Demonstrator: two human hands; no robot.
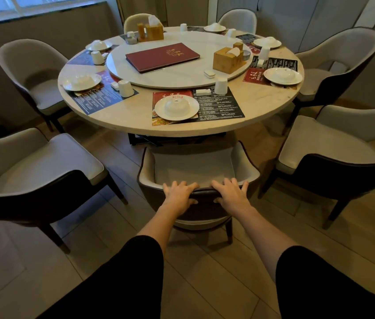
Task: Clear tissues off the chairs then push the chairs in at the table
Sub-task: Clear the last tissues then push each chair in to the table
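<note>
The near chair (193,166), grey seat with a dark back, stands in front of me with its seat partly under the round table (182,130). My left hand (178,194) and my right hand (231,194) both grip the top edge of its backrest, fingers over the rim and thumbs on the outer side. No tissue shows on its seat. A chair at the near left (44,166) and another at the near right (324,148) stand pulled out from the table, and their seats look bare.
More chairs ring the table: far left (41,88), far right (333,72), and two at the back (239,19). The table carries place settings, a red menu (162,56) on a turntable and wooden tissue boxes (228,59). Tiled floor lies around me.
</note>
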